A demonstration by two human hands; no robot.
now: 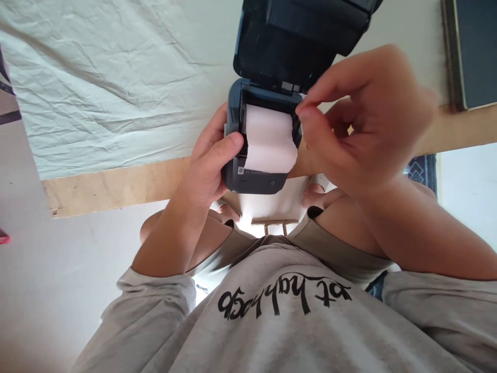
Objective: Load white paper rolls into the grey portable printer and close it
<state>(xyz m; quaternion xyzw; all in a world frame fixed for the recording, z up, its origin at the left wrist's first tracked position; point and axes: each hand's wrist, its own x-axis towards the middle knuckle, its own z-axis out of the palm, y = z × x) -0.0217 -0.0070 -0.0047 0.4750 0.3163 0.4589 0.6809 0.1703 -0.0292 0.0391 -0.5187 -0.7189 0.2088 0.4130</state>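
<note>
A small dark portable receipt printer [254, 182] is held over the table edge by my left hand [212, 158], its thumb on the near left rim and the fingers behind the body. The printer's black lid [287, 46] stands swung open on the far side. Inside lies a white paper roll [268, 137], its loose torn end hanging over the front. My right hand [361, 114] is at the printer's right side, with thumb and index fingertip pinched together by the lid hinge. Whether anything is between those fingertips I cannot make out.
A pale wrinkled cloth [116, 88] covers the table, whose bare wooden edge [116, 186] runs across in front of me. A dark flat object with a frame-like edge [476, 52] lies at the far right. My legs and a small wooden stool [275, 223] are below.
</note>
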